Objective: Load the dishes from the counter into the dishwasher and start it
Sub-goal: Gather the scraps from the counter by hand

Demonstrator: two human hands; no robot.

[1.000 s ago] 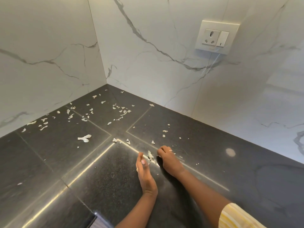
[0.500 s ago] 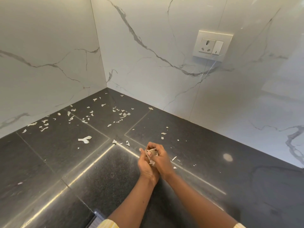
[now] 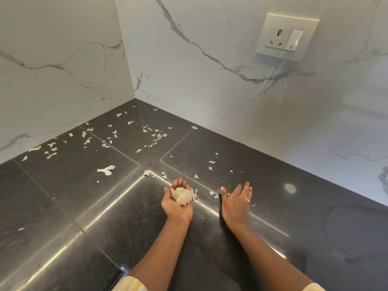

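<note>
1. nearest the camera, two yellow-and-white striped sleeve cuffs (image 3: 129, 284) peek in at the bottom edge, and both bare forearms reach forward over the dark stone counter (image 3: 84, 206).
2. the left hand (image 3: 177, 201) is turned palm up and cupped; its fingers (image 3: 178, 182) curl up round a pile of white flakes (image 3: 182, 196) lying in the palm.
3. the right hand (image 3: 236, 203) is well apart from the left, palm up and tilted inward – its fingers (image 3: 244, 189) are straight, slightly spread and hold nothing. a ring (image 3: 247, 199) shows on one finger.
4. a few small flakes lie on the counter between and just beyond the two hands, along a shiny seam in the stone.
5. further out and to the left lies one larger flake (image 3: 106, 170); a pale round spot (image 3: 290, 188) marks the counter to the right.
6. many more scattered flakes (image 3: 155, 137) lie thickest toward the far corner and along the foot of the left wall (image 3: 58, 59).
7. the counter, which fills the lower part of the view, ends in a corner where two white marble-veined walls meet – the back wall (image 3: 199, 70) carries a white socket plate (image 3: 286, 36) with a switch, high on the right.
</note>
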